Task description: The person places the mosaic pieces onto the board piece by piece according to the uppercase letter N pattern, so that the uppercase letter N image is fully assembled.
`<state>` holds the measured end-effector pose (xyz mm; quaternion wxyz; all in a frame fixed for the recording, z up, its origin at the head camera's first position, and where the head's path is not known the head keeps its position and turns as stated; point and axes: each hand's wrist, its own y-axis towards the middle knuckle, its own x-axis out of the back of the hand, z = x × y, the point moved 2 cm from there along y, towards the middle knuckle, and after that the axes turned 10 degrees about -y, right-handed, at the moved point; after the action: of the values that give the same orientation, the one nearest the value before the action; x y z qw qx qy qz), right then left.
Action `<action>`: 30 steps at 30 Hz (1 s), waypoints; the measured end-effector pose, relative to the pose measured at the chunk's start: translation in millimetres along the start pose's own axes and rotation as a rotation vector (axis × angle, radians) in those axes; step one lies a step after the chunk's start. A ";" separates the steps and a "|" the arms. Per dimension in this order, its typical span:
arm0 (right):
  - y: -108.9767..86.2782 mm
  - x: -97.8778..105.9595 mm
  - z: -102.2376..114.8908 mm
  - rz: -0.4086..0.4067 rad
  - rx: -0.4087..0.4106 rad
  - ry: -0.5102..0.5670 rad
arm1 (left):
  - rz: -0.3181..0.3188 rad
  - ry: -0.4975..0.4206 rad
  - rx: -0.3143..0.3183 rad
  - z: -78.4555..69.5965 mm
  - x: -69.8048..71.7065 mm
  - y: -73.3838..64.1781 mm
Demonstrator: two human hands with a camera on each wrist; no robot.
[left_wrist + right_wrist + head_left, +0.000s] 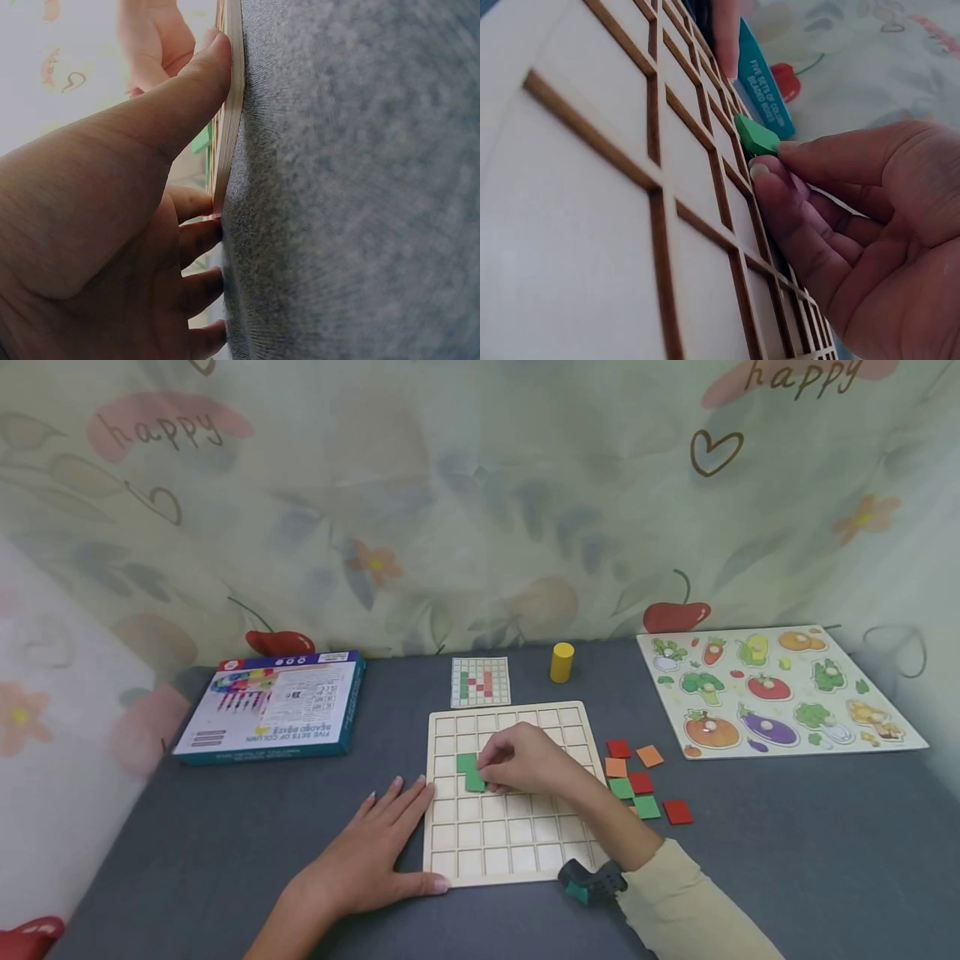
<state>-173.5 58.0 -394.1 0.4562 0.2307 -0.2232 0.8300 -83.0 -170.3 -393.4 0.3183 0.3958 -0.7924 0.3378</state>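
My right hand [525, 760] pinches a green square tile [474, 781] between thumb and fingertips, low over the wooden grid board [510, 865]. In the right wrist view the green tile [759, 138] tilts at the fingertips, close over the raised grid lines. Another green tile [464, 762] lies on the board just beyond it, partly overlapped by the held one. Spread out flat, my left hand [367, 852] rests on the dark cloth, with fingertips and thumb at the board's left edge. The left wrist view has the thumb [214, 56] against the board's side [234, 97].
Loose red [678, 812], orange [650, 756] and green tiles [647, 807] lie right of the board. Behind it are a pattern card [481, 682] and a yellow cylinder [562, 662]. A flat box [270, 706] sits at left, a vegetable puzzle board [780, 693] at right.
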 end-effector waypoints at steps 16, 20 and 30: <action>-5.8 -13.7 10.8 -0.079 0.127 -0.232 | 0.003 0.000 0.010 -0.1 0.1 0.6; -5.8 -15.5 10.7 -0.077 0.154 -0.237 | 0.007 0.007 0.014 0.5 -0.1 0.5; -6.6 -18.9 9.9 -0.096 0.175 -0.268 | 0.000 -0.011 -0.011 1.3 -0.5 -0.4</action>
<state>-157.0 43.0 -396.2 0.4397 0.3886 -0.1978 0.7852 -82.7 -171.3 -394.4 0.3162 0.3959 -0.7959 0.3313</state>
